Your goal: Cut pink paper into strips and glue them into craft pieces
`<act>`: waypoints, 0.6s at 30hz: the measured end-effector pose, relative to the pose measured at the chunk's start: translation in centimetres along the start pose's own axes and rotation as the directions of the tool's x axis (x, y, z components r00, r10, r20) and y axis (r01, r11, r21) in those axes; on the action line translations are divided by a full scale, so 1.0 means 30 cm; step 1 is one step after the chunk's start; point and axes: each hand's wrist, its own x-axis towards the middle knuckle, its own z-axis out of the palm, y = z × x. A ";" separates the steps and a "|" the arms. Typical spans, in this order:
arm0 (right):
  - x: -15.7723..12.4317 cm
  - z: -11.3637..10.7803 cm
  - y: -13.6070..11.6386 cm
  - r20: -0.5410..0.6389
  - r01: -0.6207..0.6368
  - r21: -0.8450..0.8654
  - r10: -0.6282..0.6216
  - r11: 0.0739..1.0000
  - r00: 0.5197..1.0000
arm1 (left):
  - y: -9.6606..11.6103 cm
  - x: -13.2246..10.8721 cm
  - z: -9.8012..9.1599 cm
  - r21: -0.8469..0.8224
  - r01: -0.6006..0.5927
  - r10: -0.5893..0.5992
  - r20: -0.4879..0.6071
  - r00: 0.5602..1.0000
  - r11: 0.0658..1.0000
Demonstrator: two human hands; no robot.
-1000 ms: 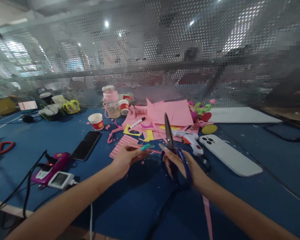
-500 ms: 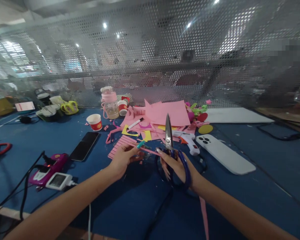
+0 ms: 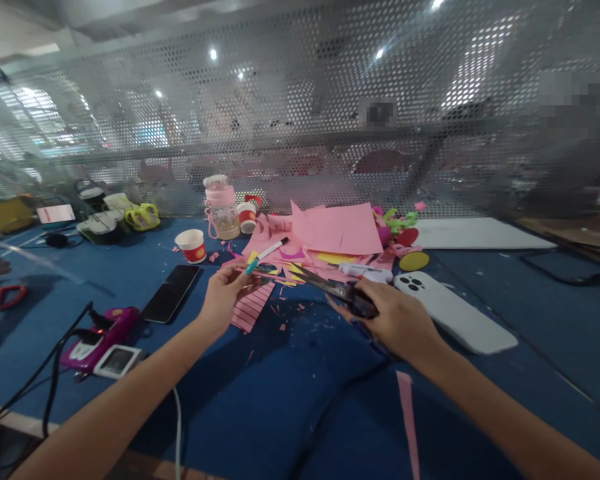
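Your scissors, upright and pointing to the far side half a second ago, now swing leftward, while your left hand shifts slightly left and farther off. Your right hand grips the scissors by the handles, blades parted a little, their tips near the narrow pink strip pinched in your left fingers; whether steel touches paper, you cannot tell from here. The strip sits mid-scene above the blue table, by a lined pink sheet and small scraps. A marker lies on the paper pile just beyond; a black phone rests to the left, a white phone to the right.
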 end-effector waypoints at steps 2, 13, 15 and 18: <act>-0.002 0.009 0.020 -0.010 0.072 -0.117 -0.074 0.991 0.997 | 0.000 0.003 -0.003 0.029 -0.020 0.019 0.014 1.000 0.999; -0.002 0.012 0.043 0.000 0.196 -0.331 -0.207 0.923 0.978 | 0.008 0.013 -0.011 0.062 -0.044 0.042 0.045 0.998 0.997; -0.001 0.013 0.045 0.010 0.200 -0.338 -0.209 0.920 0.978 | 0.010 0.013 -0.010 0.064 -0.029 0.026 0.044 0.999 0.998; -0.001 0.014 0.049 0.034 0.194 -0.325 -0.194 0.926 0.980 | 0.012 0.012 -0.009 0.069 -0.013 0.011 0.031 0.999 0.998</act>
